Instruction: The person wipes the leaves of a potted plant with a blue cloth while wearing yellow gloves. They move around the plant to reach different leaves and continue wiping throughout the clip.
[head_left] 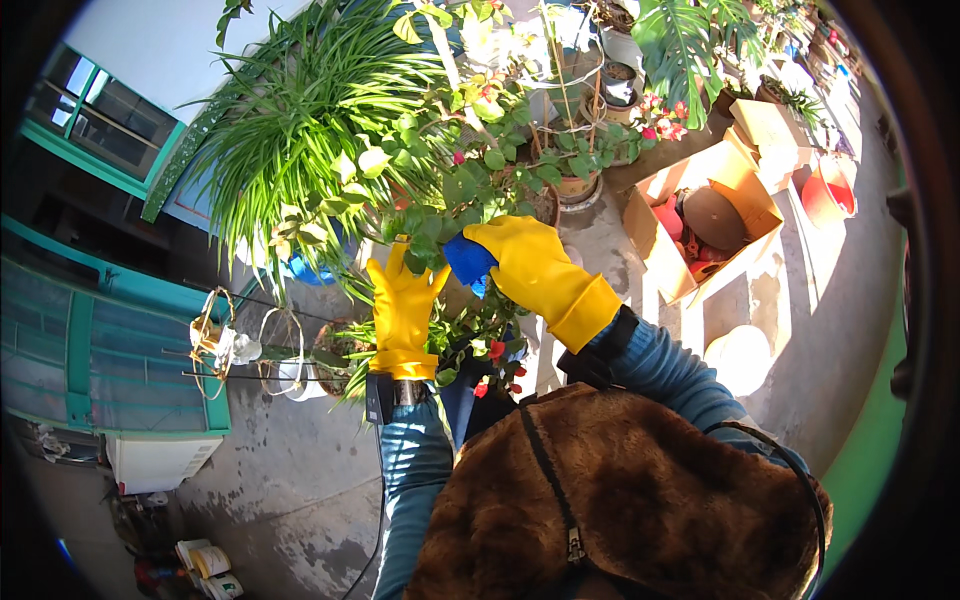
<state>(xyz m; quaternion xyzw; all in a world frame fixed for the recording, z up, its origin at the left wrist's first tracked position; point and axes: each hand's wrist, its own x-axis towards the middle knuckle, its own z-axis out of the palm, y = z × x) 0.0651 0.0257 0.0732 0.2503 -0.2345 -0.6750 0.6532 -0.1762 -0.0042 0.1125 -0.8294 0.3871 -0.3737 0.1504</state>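
The right hand [532, 265] grasps a blue cloth [466, 260] right of the upper-centre leaves [425, 232], the left hand [402, 312], fingers spread, just below.

Near the centre, the right hand [540, 270] covers part of the blue cloth [468, 258], hiding its full outline. Leaves [425, 228] overlap the left hand [403, 312]; whether it grips one cannot be told. At right, overlapping things inside the carton [745, 180] are hard to name, and glare blanks a white round object [740, 358]. Shadow blurs the clutter [150, 545] at lower left. The bottom edge cuts off the left sleeve [412, 500] and fur garment [620, 480].
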